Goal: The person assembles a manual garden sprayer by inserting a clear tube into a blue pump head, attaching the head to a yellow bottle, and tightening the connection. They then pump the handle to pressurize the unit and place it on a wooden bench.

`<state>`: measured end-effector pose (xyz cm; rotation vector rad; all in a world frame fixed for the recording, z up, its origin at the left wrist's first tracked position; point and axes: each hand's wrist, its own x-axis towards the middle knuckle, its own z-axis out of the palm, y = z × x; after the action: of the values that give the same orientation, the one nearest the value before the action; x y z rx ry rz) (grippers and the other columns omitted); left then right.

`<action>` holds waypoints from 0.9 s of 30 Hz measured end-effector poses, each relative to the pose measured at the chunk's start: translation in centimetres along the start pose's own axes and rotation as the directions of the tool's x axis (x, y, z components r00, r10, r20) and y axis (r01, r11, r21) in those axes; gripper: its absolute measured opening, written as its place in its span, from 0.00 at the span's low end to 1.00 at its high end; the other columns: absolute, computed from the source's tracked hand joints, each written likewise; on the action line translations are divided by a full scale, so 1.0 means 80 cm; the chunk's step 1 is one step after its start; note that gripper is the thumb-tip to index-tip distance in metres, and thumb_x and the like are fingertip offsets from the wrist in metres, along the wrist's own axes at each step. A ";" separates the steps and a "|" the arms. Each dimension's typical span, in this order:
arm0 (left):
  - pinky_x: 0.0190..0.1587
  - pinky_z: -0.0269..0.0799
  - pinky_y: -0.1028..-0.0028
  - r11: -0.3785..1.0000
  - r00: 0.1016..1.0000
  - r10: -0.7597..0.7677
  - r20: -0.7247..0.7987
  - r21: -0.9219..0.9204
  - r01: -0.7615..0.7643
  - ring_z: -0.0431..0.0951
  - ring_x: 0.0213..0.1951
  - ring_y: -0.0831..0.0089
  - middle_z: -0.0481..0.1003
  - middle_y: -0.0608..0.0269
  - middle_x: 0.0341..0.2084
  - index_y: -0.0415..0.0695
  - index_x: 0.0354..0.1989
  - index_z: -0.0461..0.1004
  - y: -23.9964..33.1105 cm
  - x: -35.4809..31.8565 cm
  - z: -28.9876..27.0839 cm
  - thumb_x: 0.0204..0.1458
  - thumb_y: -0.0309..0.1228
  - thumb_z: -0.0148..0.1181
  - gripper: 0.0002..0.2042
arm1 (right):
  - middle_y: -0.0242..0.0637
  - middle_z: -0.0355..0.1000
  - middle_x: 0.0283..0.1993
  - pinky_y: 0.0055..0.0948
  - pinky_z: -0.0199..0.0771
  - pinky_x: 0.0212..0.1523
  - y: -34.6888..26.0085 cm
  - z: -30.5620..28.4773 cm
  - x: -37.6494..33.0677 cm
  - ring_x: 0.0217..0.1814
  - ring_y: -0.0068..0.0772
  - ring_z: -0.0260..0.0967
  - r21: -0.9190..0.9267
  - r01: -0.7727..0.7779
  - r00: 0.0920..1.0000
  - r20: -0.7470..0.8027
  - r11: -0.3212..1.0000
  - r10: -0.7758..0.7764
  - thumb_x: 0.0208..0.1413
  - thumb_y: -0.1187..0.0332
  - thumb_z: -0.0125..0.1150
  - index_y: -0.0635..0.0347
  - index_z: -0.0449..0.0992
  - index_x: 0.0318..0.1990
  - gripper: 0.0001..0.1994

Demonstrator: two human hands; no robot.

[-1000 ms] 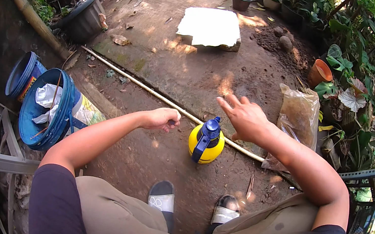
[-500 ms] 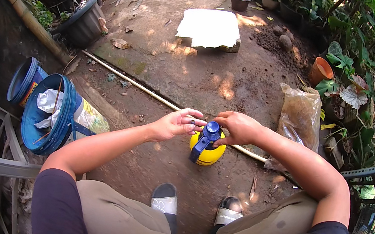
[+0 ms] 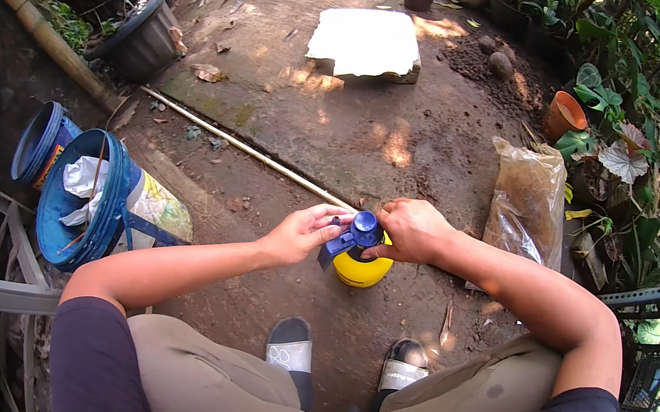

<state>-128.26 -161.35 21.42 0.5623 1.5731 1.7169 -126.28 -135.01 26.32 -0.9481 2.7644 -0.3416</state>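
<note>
A yellow pump sprayer bottle [image 3: 362,272] stands on the ground in front of my feet. On its top is a blue pump head [image 3: 365,228], whose handle points toward the lower left. My left hand [image 3: 306,232] is at the left side of the head, fingers bent round it and pressed against the handle. Reaching in from the right, my right hand [image 3: 412,231] curls its fingers and thumb about the head's far right side and neck. Both hands partly cover the neck and the bottle's upper part.
Blue buckets [image 3: 83,202] and a grey metal frame [image 3: 5,294] stand left. A pale pole [image 3: 251,150] crosses the ground beyond the bottle. A white slab [image 3: 366,43] lies farther off. To the right are a clear plastic bag of brown material [image 3: 525,201] and an orange pot [image 3: 565,115].
The blue head has turned, its handle swinging from pointing toward me to the lower left. My left hand has closed in on it. The right hand stays at the head.
</note>
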 end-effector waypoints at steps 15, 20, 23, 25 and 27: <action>0.66 0.66 0.66 0.986 0.986 -0.104 0.133 -0.114 0.119 0.70 0.65 0.67 0.68 0.53 0.65 0.42 0.66 0.58 -0.035 -0.077 0.112 0.71 0.34 0.47 0.19 | 0.45 0.78 0.24 0.44 0.78 0.33 -0.004 0.024 -0.063 0.31 0.51 0.79 -0.121 0.412 0.850 0.408 0.903 -0.333 0.40 0.35 0.69 0.58 0.80 0.22 0.30; 0.66 0.64 0.69 0.990 0.995 -0.102 -0.007 0.093 0.102 0.68 0.67 0.69 0.69 0.53 0.65 0.39 0.66 0.57 -0.025 -0.084 0.103 0.71 0.32 0.47 0.19 | 0.41 0.75 0.25 0.44 0.75 0.33 0.011 0.034 -0.073 0.31 0.48 0.77 -0.170 0.400 0.916 0.099 0.900 -0.389 0.45 0.36 0.66 0.59 0.76 0.26 0.30; 0.65 0.65 0.71 0.990 0.989 -0.024 -0.143 0.134 0.044 0.68 0.66 0.69 0.69 0.53 0.65 0.39 0.67 0.57 -0.035 -0.073 0.097 0.71 0.33 0.45 0.19 | 0.40 0.73 0.29 0.43 0.76 0.34 0.009 0.020 -0.064 0.33 0.45 0.76 -0.168 0.325 0.945 0.012 0.931 -0.328 0.47 0.38 0.67 0.61 0.75 0.32 0.30; 0.63 0.68 0.70 0.998 0.976 -0.051 -0.211 -0.044 0.043 0.72 0.63 0.69 0.71 0.54 0.61 0.41 0.66 0.59 -0.043 -0.055 0.081 0.72 0.33 0.45 0.18 | 0.42 0.72 0.31 0.41 0.77 0.35 0.003 0.012 -0.056 0.33 0.45 0.77 -0.174 0.255 0.963 -0.044 0.951 -0.266 0.49 0.38 0.67 0.62 0.74 0.33 0.30; 0.60 0.71 0.70 0.953 0.923 -0.276 -0.267 -0.198 0.228 0.75 0.57 0.70 0.74 0.57 0.54 0.43 0.64 0.61 -0.042 -0.035 0.059 0.72 0.33 0.44 0.15 | 0.42 0.72 0.31 0.42 0.77 0.34 0.001 0.006 -0.053 0.33 0.46 0.77 -0.149 0.177 0.981 -0.051 0.973 -0.186 0.49 0.39 0.67 0.63 0.75 0.33 0.30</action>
<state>-122.26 -160.40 19.29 0.0166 1.6030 1.7641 -122.92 -132.38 26.35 -1.2515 2.7979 -0.2049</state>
